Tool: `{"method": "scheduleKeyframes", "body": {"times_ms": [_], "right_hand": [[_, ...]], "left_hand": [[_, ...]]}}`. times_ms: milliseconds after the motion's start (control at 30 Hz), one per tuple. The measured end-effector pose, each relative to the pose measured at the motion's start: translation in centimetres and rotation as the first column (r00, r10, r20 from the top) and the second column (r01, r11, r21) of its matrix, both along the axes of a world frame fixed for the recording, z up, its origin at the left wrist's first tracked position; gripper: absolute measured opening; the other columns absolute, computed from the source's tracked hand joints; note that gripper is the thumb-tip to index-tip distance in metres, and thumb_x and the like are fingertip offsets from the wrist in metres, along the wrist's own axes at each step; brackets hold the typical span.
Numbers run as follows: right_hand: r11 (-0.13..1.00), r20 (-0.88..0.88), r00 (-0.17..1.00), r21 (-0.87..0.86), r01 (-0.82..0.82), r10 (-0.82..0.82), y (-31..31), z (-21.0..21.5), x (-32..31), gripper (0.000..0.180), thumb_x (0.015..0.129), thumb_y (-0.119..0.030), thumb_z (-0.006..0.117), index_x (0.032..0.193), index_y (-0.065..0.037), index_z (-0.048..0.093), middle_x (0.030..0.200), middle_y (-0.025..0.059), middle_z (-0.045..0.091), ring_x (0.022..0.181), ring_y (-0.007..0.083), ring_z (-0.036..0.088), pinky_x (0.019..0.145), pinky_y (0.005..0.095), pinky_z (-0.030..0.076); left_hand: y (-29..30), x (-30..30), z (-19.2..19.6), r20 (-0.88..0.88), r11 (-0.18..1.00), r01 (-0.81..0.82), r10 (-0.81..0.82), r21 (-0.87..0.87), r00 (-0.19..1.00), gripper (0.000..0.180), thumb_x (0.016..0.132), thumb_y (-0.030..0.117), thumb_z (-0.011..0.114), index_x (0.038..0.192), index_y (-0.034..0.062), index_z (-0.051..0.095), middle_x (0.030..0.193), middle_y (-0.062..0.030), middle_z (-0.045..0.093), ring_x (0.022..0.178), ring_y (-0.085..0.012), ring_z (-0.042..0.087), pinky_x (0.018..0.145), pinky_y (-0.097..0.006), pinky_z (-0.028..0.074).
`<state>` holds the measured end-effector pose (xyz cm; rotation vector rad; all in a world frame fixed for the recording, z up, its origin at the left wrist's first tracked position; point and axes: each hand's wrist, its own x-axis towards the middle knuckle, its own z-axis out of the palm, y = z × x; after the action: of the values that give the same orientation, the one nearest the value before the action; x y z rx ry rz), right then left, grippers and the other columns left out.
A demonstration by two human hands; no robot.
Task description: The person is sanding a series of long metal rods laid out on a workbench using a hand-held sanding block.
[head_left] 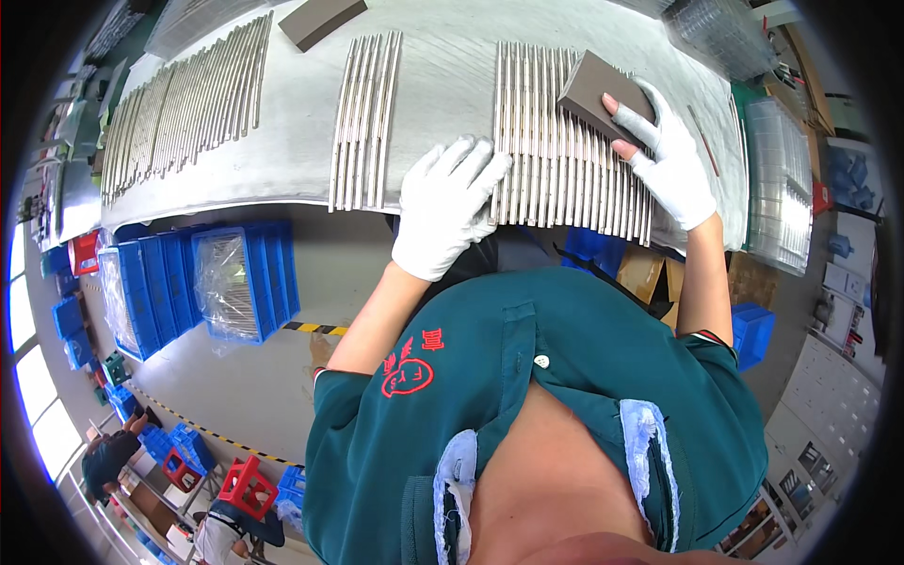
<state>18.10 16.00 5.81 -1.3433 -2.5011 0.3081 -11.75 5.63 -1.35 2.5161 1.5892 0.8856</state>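
Observation:
My right hand (669, 155), in a white glove with some bare fingertips, grips a brown-grey rectangular block (595, 92) that looks like a sanding sponge. The block rests on a wide row of shiny metal rods (537, 141) laid side by side on the table. At the left edge of that row lies my left hand (454, 198), also gloved, its fingers stretched out and touching the outermost rods. A narrower group of similar rods (365, 122) is to the left of this hand. The right hand and block hide part of the wide row.
More rods (188, 104) lie at the table's far left, near a second brown-grey block (322, 21). Clear plastic trays (780, 179) are stacked at the right. Blue crates (247, 282) stand below the table's left edge. Other people (118, 457) are at the lower left.

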Motion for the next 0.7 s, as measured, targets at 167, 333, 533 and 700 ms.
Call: {"method": "scheduleKeyframes", "body": {"times_ms": [167,333,533,700], "right_hand": [[0.999,0.014,1.000,-0.035,-0.005,0.005,-0.4,-0.2,0.1,0.048,0.094,-0.033,0.068,0.142,-0.036,0.062,0.152,0.0246,0.045,0.127,0.0440,0.054,0.111,0.0466,0.042],[1.000,0.022,1.000,-0.025,0.008,-0.007,-0.6,0.0,-0.4,0.048,0.094,-0.032,0.068,0.142,-0.035,0.063,0.153,0.0214,0.045,0.124,0.0431,0.055,0.110,0.0464,0.043],[0.999,-0.005,0.999,-0.002,-0.032,0.032,-0.8,-0.7,0.6,0.048,0.093,-0.032,0.069,0.141,-0.035,0.064,0.152,0.0215,0.046,0.125,0.0421,0.055,0.110,0.0462,0.043],[0.995,0.007,0.995,0.018,-0.103,0.103,0.5,-0.8,-1.2,0.047,0.092,-0.030,0.069,0.139,-0.037,0.065,0.150,0.0237,0.047,0.126,0.0413,0.055,0.110,0.0463,0.043]], "left_hand": [[0.0,-0.1,0.1,0.002,1.000,0.008,-0.008,-0.006,1.000,0.068,0.094,0.065,0.048,0.137,0.0144,0.062,0.129,-0.0139,0.066,0.123,-0.0360,0.061,0.104,-0.053,0.045],[-0.1,0.0,-0.1,-0.009,1.000,-0.003,0.003,-0.006,1.000,0.070,0.094,0.068,0.045,0.138,0.0155,0.062,0.129,-0.0149,0.066,0.123,-0.0368,0.060,0.104,-0.053,0.044],[-0.1,-0.2,-0.1,-0.042,1.000,0.018,-0.017,0.016,0.999,0.068,0.093,0.067,0.046,0.138,0.0188,0.062,0.130,-0.0153,0.065,0.123,-0.0374,0.060,0.104,-0.054,0.045],[0.1,-0.1,0.2,-0.091,1.000,0.014,-0.013,0.007,0.996,0.066,0.090,0.063,0.050,0.137,0.0198,0.063,0.127,-0.0147,0.065,0.121,-0.0365,0.060,0.101,-0.053,0.046]]}}
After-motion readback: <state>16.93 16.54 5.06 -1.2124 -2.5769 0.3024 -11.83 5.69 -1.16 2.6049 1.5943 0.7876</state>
